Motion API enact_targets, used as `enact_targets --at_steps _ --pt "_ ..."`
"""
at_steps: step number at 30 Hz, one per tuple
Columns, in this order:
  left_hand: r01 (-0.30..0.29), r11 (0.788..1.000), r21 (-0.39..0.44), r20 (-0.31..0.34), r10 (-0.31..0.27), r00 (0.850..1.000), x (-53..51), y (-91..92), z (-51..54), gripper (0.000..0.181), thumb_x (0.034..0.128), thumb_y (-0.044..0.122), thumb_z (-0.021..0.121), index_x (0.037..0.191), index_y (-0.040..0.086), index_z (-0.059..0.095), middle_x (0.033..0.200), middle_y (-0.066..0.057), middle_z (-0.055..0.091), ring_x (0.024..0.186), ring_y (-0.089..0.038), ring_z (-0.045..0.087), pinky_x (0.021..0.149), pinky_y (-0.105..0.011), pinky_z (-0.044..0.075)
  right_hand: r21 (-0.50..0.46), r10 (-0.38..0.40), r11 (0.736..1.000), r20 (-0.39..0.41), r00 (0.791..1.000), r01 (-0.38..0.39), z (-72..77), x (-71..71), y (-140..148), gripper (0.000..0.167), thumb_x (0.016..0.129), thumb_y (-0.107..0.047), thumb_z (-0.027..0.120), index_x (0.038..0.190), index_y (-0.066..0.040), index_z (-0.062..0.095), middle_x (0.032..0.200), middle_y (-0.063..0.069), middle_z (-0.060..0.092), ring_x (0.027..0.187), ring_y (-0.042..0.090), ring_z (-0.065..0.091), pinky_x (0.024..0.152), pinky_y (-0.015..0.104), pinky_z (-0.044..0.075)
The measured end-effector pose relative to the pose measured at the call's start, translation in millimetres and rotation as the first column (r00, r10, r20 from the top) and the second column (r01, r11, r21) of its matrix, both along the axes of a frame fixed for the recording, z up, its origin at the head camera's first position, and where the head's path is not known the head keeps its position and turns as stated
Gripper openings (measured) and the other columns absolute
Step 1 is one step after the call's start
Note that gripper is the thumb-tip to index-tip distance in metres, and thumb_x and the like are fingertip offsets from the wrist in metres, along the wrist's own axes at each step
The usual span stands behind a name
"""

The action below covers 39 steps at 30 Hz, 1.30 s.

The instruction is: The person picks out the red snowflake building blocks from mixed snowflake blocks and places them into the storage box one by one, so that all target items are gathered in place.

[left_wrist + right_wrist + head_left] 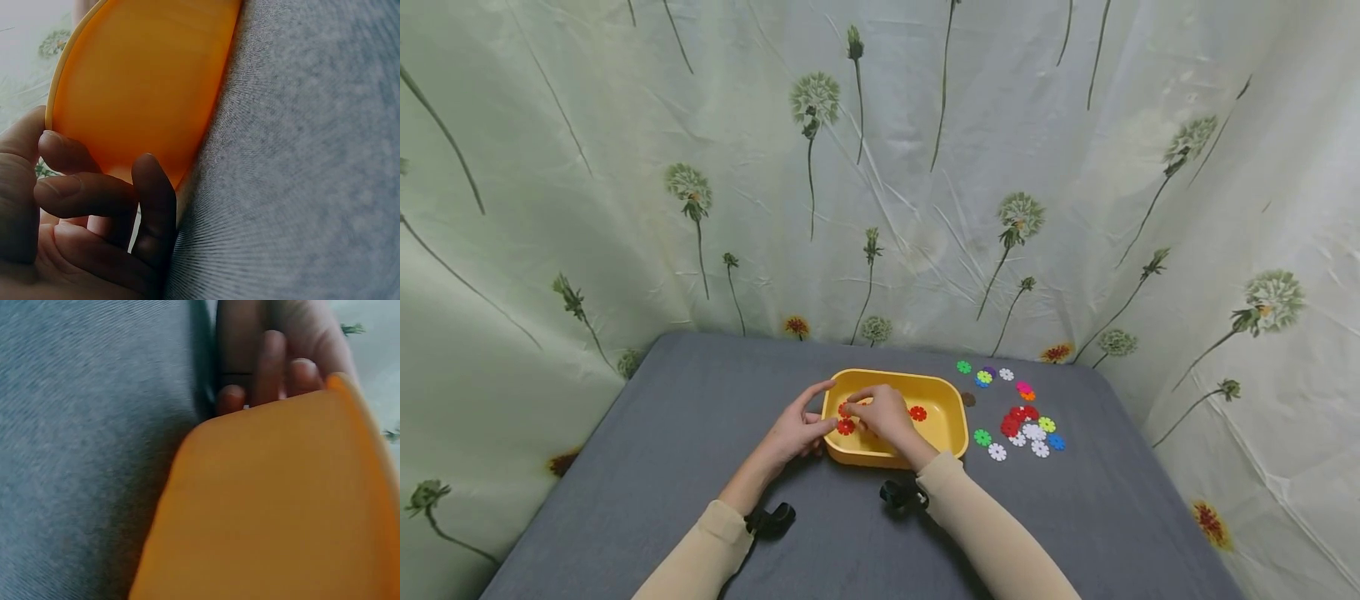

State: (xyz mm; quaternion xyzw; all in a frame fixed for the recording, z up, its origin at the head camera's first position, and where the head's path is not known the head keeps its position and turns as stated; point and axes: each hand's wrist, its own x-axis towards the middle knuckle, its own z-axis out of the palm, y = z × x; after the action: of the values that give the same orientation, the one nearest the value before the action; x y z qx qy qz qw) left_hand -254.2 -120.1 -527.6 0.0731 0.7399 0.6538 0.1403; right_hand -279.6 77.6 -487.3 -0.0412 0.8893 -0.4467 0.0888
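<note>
A yellow plastic tray (953,417) rests on the grey cloth. My left hand (793,429) is at the tray's left end, thumb and fingers around its rim; the left wrist view shows fingertips against the orange-looking tray wall (144,81). Over the inside reaches my right hand (886,412), its thumb and fingertips pinching a red flower-shaped plastic disc (844,409). Another red disc (846,427) lies just below it, and one more red disc (917,413) sits to the right in the tray. In the right wrist view, the tray wall hides the right hand.
Right of the tray, several loose flower discs lie on the cloth, among them a red pile (1011,425), white ones (1033,432), a green one (982,437) and a blue one (1056,442). A dandelion-print curtain (917,208) hangs behind the table.
</note>
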Motion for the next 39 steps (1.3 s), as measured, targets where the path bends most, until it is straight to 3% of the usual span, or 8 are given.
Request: enact_targets --at_steps 4,10,18,24,29,34,39 --pt "0.005 1.000 0.005 -0.005 -0.005 1.000 -0.3 0.0 0.6 0.072 0.1011 0.017 0.072 0.164 0.026 0.037 0.062 0.002 0.060 0.047 -0.011 0.045 0.047 -0.027 0.038 -0.018 0.002 1.000 -0.018 1.000 -0.002 7.1 0.4 6.0 0.030 0.095 -0.028 0.080 0.119 -0.009 0.081 0.055 -0.001 0.060 0.042 0.010 0.045 0.042 0.023 0.034" --pt "0.000 1.000 0.003 -0.002 0.000 1.000 -1.3 -0.1 1.3 0.073 0.1005 0.019 0.073 0.163 0.026 0.037 0.062 0.002 0.061 0.048 -0.012 0.047 0.047 -0.027 0.038 -0.128 0.035 0.991 -0.026 0.999 -0.038 23.9 6.9 21.6 0.036 0.097 -0.030 0.077 0.128 -0.012 0.076 0.060 -0.001 0.063 0.044 0.012 0.044 0.047 0.024 0.040" --pt "-0.009 1.000 0.007 -0.006 0.009 1.000 -1.6 0.0 2.1 0.073 0.0994 0.020 0.075 0.163 0.026 0.038 0.063 0.002 0.061 0.048 -0.013 0.048 0.047 -0.027 0.038 -0.207 0.109 0.971 -0.073 0.991 -0.122 44.7 22.0 52.5 0.047 0.098 -0.028 0.077 0.142 -0.012 0.067 0.072 0.011 0.066 0.052 0.034 0.050 0.051 0.027 0.041" --pt "-0.019 1.000 0.003 -0.011 0.019 1.000 -0.2 0.5 1.2 0.074 0.0991 0.019 0.075 0.163 0.026 0.039 0.063 0.000 0.062 0.049 -0.015 0.050 0.047 -0.026 0.040 -0.251 0.121 0.955 -0.148 0.981 -0.156 48.6 27.1 85.2 0.048 0.100 -0.022 0.075 0.146 -0.013 0.062 0.074 0.009 0.066 0.049 0.022 0.054 0.053 0.032 0.049" --pt "-0.014 1.000 0.009 -0.004 0.014 1.000 0.9 1.3 0.2 0.073 0.0996 0.019 0.075 0.163 0.027 0.038 0.064 0.001 0.062 0.049 -0.015 0.050 0.047 -0.026 0.040 -0.280 0.043 0.956 -0.150 0.988 -0.084 52.7 31.3 117.8 0.050 0.101 -0.025 0.074 0.149 -0.017 0.059 0.077 0.008 0.067 0.051 0.015 0.056 0.052 0.030 0.050" --pt "-0.013 1.000 0.008 -0.002 0.013 1.000 1.3 1.4 0.0 0.073 0.0998 0.020 0.075 0.163 0.026 0.038 0.064 0.001 0.061 0.049 -0.014 0.050 0.048 -0.026 0.040 -0.319 -0.048 0.948 -0.132 0.990 0.003 54.9 35.1 152.5 0.054 0.102 -0.025 0.072 0.152 -0.013 0.054 0.080 0.013 0.067 0.053 0.016 0.057 0.054 0.027 0.052" --pt "-0.019 1.000 0.001 0.000 0.019 1.000 1.6 1.1 0.3 0.073 0.0995 0.021 0.075 0.163 0.026 0.038 0.063 0.001 0.060 0.049 -0.014 0.048 0.049 -0.026 0.043 -0.361 -0.142 0.928 -0.108 0.984 0.094 52.2 38.7 186.7 0.057 0.103 -0.027 0.071 0.154 -0.014 0.050 0.075 0.002 0.065 0.052 0.017 0.057 0.052 0.023 0.049"
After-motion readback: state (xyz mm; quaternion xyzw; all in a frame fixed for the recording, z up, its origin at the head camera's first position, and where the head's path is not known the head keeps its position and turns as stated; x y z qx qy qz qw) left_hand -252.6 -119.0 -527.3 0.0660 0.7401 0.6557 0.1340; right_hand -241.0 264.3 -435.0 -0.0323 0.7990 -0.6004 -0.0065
